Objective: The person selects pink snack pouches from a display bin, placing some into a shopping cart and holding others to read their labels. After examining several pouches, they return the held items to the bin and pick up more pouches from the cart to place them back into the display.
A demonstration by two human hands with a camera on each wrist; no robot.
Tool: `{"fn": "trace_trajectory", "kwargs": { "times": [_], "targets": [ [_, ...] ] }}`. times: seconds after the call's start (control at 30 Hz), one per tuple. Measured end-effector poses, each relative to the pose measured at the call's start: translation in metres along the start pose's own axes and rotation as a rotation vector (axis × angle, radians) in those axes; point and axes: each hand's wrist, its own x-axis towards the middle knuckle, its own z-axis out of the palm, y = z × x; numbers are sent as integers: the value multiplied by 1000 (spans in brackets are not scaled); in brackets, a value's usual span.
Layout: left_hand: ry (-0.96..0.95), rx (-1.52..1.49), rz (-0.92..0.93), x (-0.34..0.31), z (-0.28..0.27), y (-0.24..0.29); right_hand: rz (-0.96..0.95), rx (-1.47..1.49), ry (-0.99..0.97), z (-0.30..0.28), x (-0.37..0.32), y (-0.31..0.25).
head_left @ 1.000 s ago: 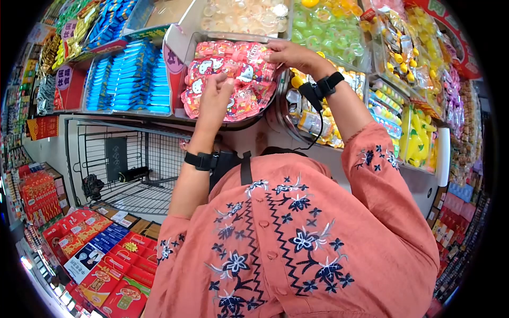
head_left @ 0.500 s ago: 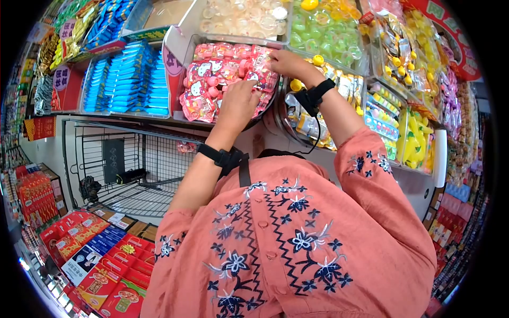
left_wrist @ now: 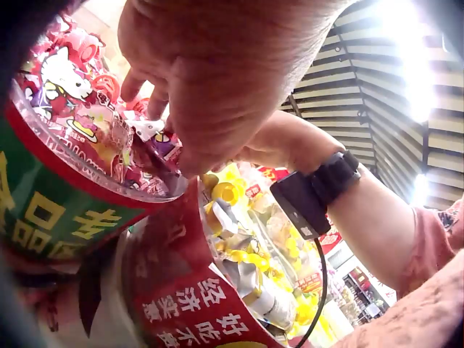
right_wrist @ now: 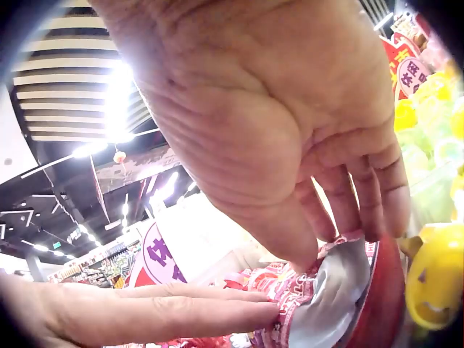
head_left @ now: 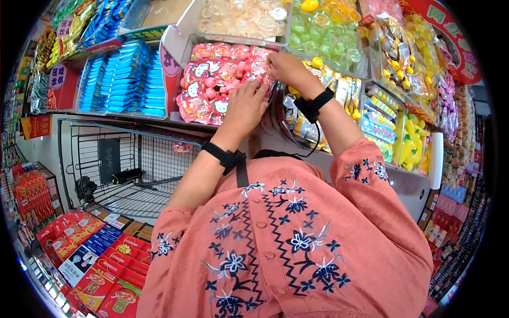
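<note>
Pink cartoon-cat candy packets [head_left: 201, 79] with pink plastic caps fill a bin [head_left: 185, 58] in front of me. At its right side my right hand [head_left: 291, 69] pinches one packet between thumb and fingers. In the right wrist view that pink packet [right_wrist: 330, 286] shows a plain silvery side. My left hand [head_left: 246, 106] reaches over the near right part of the bin, its fingers fairly straight on the packets. Its fingertips reach the pinched packet's edge in the right wrist view. In the left wrist view, the left hand [left_wrist: 217, 80] hides part of the right hand [left_wrist: 283, 141].
Blue packets [head_left: 124, 79] fill the bin to the left, jelly cups [head_left: 326, 32] the bins behind, and yellow-capped pouches [head_left: 344, 95] the bin to the right. A wire shopping cart [head_left: 143, 159] stands below left, a pink packet [head_left: 183, 147] inside it. Red gift boxes [head_left: 114, 270] lie nearer.
My left hand has moved right across the packets toward the right hand, and its fingers now lie on them. The right hand stays at the bin's right side.
</note>
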Motion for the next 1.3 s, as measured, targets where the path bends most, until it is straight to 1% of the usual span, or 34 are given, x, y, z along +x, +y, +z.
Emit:
{"fn": "trace_trajectory", "kwargs": {
  "times": [0.07,0.13,0.27,0.33,0.43,0.47,0.57,0.63,0.67,0.73,0.77,0.8,0.83,0.9,0.93,0.97,1.03,1.07,1.1,1.17,1.2,1.23,1.3],
  "targets": [
    [-16,22,8,0,1,1,-20,-3,28,2,-1,1],
    [-43,61,12,-1,2,1,9,48,24,3,-2,-2],
    [-82,16,-12,-2,-1,-3,20,70,12,0,-5,-5],
    [-85,2,-4,-2,-3,-3,28,36,-42,-3,-4,-4],
    [20,5,26,2,-4,2,19,10,-94,-5,-5,-5],
    [13,3,34,2,-2,2,15,5,-108,-6,-7,-6],
    [-3,0,44,0,4,-1,19,-14,-81,-1,-7,-5],
    [-11,4,48,1,2,-1,-20,-2,-12,-2,-9,-6],
    [7,-37,42,3,0,-2,-41,4,22,-2,-10,-8],
    [47,-113,23,10,-8,-8,-49,9,146,-22,-12,-23],
    [148,-129,39,12,-15,-14,-53,16,201,-28,-13,-29],
    [245,-146,45,12,-30,-20,-141,110,302,-26,-7,-22],
    [345,-154,48,9,-47,-27,-113,248,287,-38,-10,-33],
    [422,-184,-130,-9,-85,-41,-77,482,236,-79,-18,-68],
    [488,-209,-174,-22,-97,-55,-51,606,192,-86,-21,-78],
    [510,-268,-310,-42,-100,-77,-21,729,143,-88,-23,-90],
    [580,-238,-523,-80,-115,-101,-14,990,-41,-87,-28,-116],
    [598,-276,-636,-108,-109,-131,-63,1005,-88,-73,-26,-123],
    [617,-318,-746,-141,-96,-163,31,1143,-213,-61,-28,-136],
    [583,-357,-889,-194,-84,-196,-13,1031,-367,-33,-27,-156],
    [500,-350,-987,-218,-79,-206,-22,1036,-460,-14,-26,-165],
    [421,-323,-1048,-239,-71,-214,-29,1039,-556,4,-26,-174],
    [265,-270,-1160,-277,-49,-235,-219,885,-618,29,-24,-195]
  ]
}}
